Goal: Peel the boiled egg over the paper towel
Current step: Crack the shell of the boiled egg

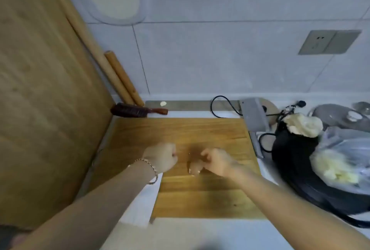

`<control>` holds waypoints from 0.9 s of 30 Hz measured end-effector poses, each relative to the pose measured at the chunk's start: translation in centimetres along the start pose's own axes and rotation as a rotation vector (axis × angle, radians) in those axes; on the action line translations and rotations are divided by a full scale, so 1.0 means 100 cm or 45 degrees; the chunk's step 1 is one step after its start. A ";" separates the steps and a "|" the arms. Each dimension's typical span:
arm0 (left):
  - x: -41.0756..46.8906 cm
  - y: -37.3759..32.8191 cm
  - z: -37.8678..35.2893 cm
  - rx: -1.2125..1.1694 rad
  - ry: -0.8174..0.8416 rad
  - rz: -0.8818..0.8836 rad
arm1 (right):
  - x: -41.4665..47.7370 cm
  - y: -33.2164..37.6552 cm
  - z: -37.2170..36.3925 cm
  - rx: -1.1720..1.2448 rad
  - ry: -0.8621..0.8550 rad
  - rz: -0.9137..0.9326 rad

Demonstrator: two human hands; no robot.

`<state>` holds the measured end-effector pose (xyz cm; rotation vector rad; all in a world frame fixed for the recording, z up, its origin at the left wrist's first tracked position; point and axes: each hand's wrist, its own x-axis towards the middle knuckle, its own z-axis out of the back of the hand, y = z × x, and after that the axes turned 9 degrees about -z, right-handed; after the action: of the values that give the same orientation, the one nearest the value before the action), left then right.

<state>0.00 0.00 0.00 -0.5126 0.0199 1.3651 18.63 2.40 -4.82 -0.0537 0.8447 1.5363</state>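
A pale boiled egg point(194, 168) is held just above the wooden cutting board point(200, 195), near its middle. My right hand point(217, 162) grips the egg from the right with curled fingers. My left hand point(162, 156), with a bracelet on the wrist, is closed in a fist a short way left of the egg and apart from it; I see nothing in it. A white paper towel point(143, 205) lies along the board's left edge, partly under my left forearm. The picture is blurred, so the shell's state cannot be told.
A dark brush point(138, 110) and two wooden rolling pins point(122, 79) are at the back left, beside a large upright wooden board point(40, 89). To the right stand a cleaver point(253, 115), a black pan point(296, 169) and plastic bags of food point(340, 161).
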 end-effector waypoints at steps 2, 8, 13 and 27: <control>0.000 0.007 -0.011 -0.078 0.017 0.052 | 0.011 0.003 -0.020 -0.073 -0.006 -0.055; -0.007 0.026 -0.038 -0.266 -0.042 0.154 | 0.042 0.002 -0.072 -0.152 -0.072 -0.196; -0.003 0.026 -0.051 -0.569 -0.027 0.225 | 0.042 -0.009 -0.074 0.025 -0.103 -0.151; -0.008 -0.023 -0.028 -1.882 -0.173 0.364 | -0.018 0.021 0.010 0.232 -0.065 0.534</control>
<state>2.74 -2.03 -1.44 -1.6704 -1.1312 1.5118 17.55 1.63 -2.22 0.3124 0.9939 1.8322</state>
